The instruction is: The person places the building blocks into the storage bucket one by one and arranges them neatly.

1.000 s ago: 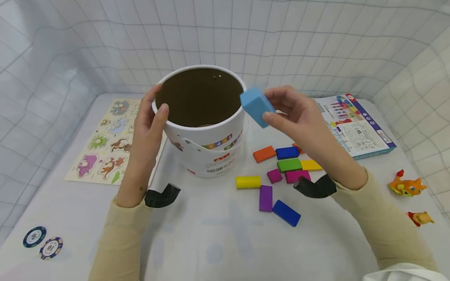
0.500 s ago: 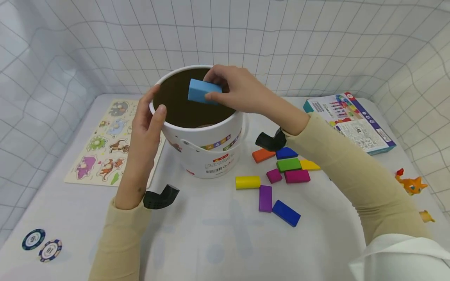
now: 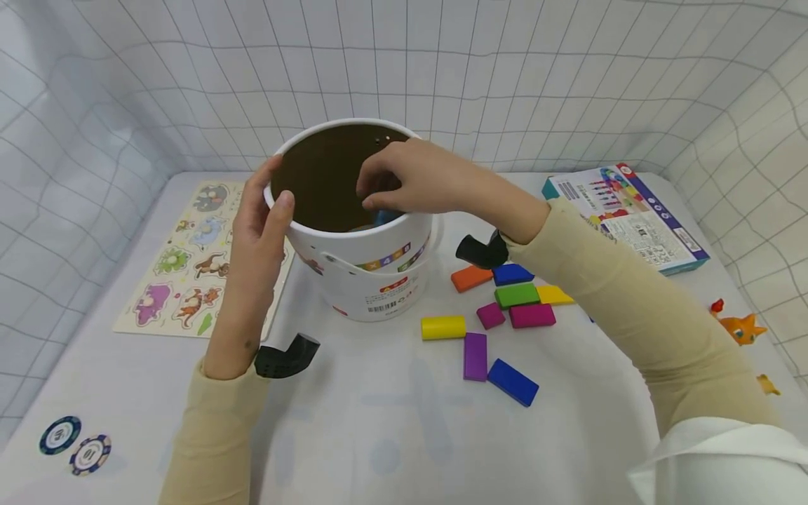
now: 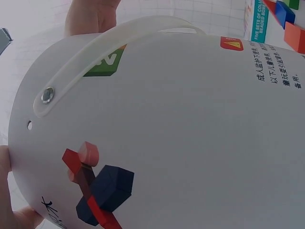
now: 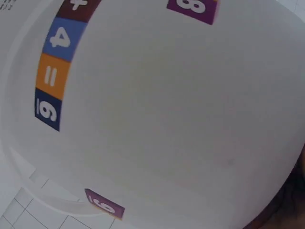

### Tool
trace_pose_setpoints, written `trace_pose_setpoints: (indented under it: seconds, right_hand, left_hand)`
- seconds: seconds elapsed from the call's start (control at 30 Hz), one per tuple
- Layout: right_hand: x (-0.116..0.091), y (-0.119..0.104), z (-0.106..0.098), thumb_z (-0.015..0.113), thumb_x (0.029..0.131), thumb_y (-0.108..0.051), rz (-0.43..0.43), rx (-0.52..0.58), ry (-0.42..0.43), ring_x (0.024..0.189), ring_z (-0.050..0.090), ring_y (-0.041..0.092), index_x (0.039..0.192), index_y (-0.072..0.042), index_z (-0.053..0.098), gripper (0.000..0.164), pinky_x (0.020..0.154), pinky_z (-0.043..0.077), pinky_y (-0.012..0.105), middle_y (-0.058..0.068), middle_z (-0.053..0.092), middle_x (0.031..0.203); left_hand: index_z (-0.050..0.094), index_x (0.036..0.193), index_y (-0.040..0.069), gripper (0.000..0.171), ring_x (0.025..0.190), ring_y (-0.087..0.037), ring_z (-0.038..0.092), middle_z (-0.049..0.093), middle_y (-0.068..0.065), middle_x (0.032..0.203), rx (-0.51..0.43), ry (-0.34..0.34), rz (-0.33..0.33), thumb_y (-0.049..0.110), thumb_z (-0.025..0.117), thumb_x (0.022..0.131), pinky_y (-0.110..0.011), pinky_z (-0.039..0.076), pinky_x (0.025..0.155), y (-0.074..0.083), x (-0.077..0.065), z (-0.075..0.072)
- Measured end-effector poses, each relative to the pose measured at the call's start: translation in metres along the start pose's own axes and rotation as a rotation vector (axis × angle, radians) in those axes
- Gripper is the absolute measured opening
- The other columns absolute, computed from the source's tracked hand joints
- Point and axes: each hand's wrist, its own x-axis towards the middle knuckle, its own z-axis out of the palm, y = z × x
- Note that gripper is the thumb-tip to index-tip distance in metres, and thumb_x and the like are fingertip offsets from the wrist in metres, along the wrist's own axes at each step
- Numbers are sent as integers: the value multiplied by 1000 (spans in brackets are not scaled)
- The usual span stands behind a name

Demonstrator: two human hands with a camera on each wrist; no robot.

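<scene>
A white bucket (image 3: 372, 280) with printed number patches and a pale handle stands upright on the table. My left hand (image 3: 255, 224) holds its left rim, thumb and fingertips at the edge; that hand's fingers show at the lower left in the left wrist view. Over the bucket's mouth is my right hand (image 3: 410, 175), its fingers loosely bent and nothing visible between them. Just below them, inside the bucket, part of a light blue block (image 3: 384, 217) shows in shadow. The bucket's outer wall (image 5: 157, 114) fills most of the right wrist view.
Several coloured blocks, among them a yellow cylinder (image 3: 443, 327) and a green block (image 3: 516, 295), lie right of the bucket. An animal puzzle board (image 3: 179, 294) is at left, near two poker chips (image 3: 90, 454). A box (image 3: 631, 214) and small toy figures (image 3: 745, 328) lie at right.
My right hand carried the light blue block leftward over the bucket and let it go; the block is now lower, inside. My left hand has stayed at the rim.
</scene>
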Motion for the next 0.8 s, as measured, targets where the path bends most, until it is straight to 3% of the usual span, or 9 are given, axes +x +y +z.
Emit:
trace_pose_setpoints:
  seconds: [0.17,0.27,0.37,0.43,0.57,0.67,0.8]
  right_hand:
    - [-25,6,8,55,87,-19,-99,275,191,95,53,3,108,-11,60,23,84,42,20,-6,59,104]
    - [-55,7,14,54,88,-11,-132,456,328,101,53,7,109,-6,59,23,87,43,24,-2,59,106]
    - [-92,9,22,52,87,-3,-119,560,437,103,53,16,110,-3,57,24,87,43,28,5,58,108]
    - [-116,15,31,51,86,0,-93,574,460,103,53,19,113,-3,55,27,86,44,28,6,58,109]
    - [-158,40,60,52,86,0,12,511,380,104,54,15,121,-7,51,35,86,43,23,3,57,113]
    - [-183,62,86,53,87,-4,124,433,327,106,52,10,123,-10,48,37,86,42,21,1,56,115]
    - [-209,84,116,55,87,-12,291,374,328,109,49,10,123,-12,49,37,88,42,27,0,55,117]
  left_hand:
    - [33,137,16,50,129,-17,23,26,2,141,-9,-5,18,20,46,89,-40,22,103,-2,0,-1]
    - [33,137,15,50,129,-18,22,26,1,141,-13,-9,31,20,46,89,-40,21,104,-2,1,-1]
    - [33,137,15,51,129,-19,23,26,0,141,-14,-10,41,20,46,88,-40,22,104,-2,2,-1]
    - [33,137,15,50,129,-18,22,26,0,141,-8,-6,48,20,46,88,-39,22,104,-2,2,-1]
    - [34,136,13,50,129,-17,22,27,0,140,-22,-1,60,20,46,88,-38,22,103,-1,1,-1]
    - [34,136,13,50,129,-16,21,27,0,140,-33,0,55,19,46,88,-37,22,103,-1,1,-1]
    - [33,137,13,50,129,-16,21,27,0,141,-22,2,45,19,45,88,-37,21,104,-2,2,-1]
